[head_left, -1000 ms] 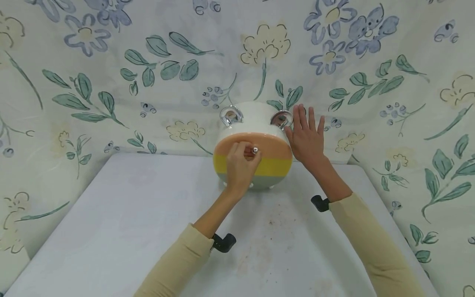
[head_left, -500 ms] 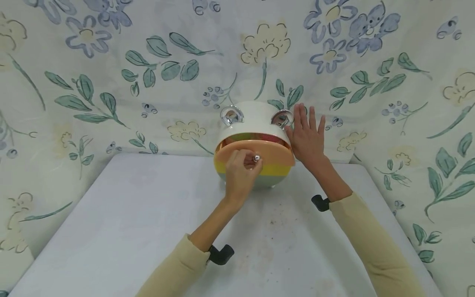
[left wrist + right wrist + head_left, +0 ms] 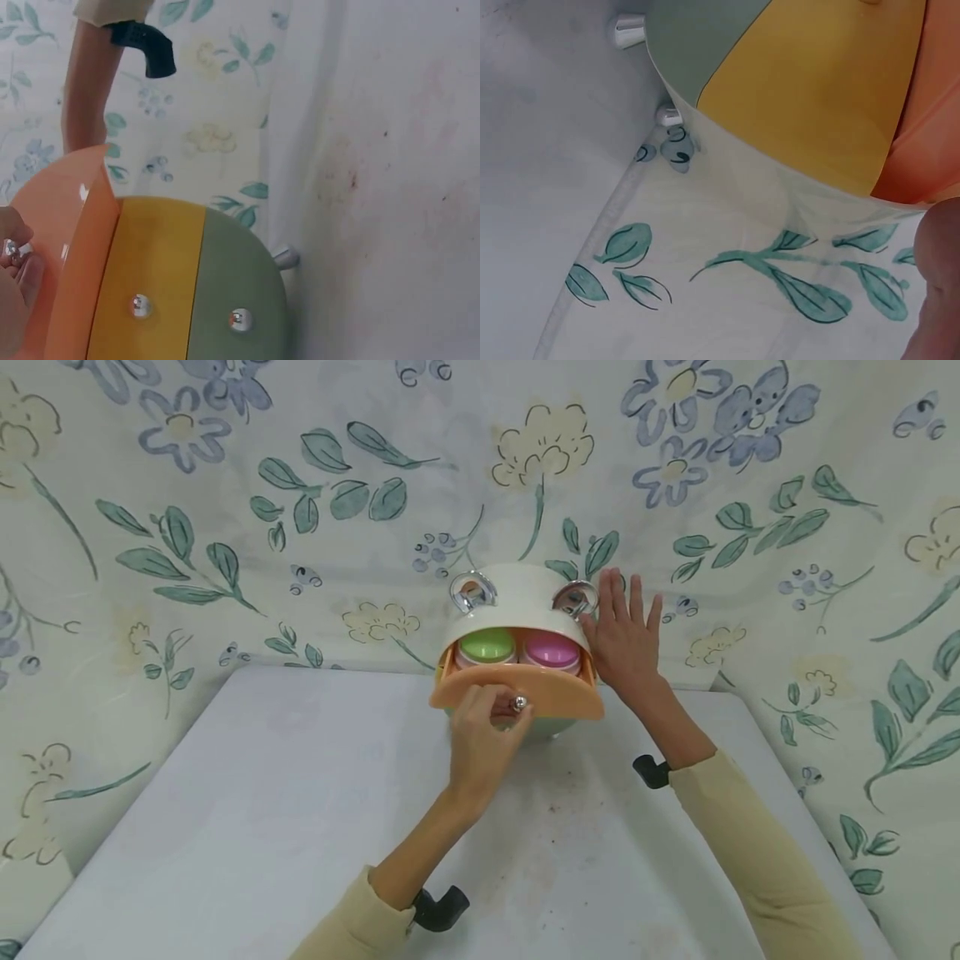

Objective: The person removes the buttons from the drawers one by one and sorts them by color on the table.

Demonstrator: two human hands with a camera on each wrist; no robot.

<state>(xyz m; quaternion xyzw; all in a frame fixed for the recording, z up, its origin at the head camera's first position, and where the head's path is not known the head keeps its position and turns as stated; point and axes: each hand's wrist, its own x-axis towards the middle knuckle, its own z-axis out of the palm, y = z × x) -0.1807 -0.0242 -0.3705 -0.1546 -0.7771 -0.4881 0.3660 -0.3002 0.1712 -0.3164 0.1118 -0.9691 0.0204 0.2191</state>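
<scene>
A white rounded cabinet [image 3: 525, 597] stands at the back of the table. Its orange top drawer [image 3: 562, 693] is pulled partway out, showing a round green-topped item [image 3: 486, 645] and a round pink-topped one [image 3: 552, 650] inside. My left hand [image 3: 480, 747] pinches the drawer's silver knob [image 3: 520, 702]. With straight fingers, my right hand [image 3: 626, 639] rests against the cabinet's right side; its thumb shows at the edge of the right wrist view. In the left wrist view, the yellow drawer [image 3: 154, 255] and the grey-green drawer [image 3: 236, 277] are flush, each with a silver knob.
Two shiny metal rounds [image 3: 472, 591] sit on the cabinet's top corners, and short silver feet [image 3: 286, 257] hold it up. Behind the white table [image 3: 300, 810] hangs flower-patterned cloth [image 3: 420, 527]. Small dark specks [image 3: 555, 810] dot the tabletop in front.
My left hand has drawn the orange drawer from fully in to partway out, towards me, uncovering the green and pink round items. My right hand has stayed against the cabinet's side.
</scene>
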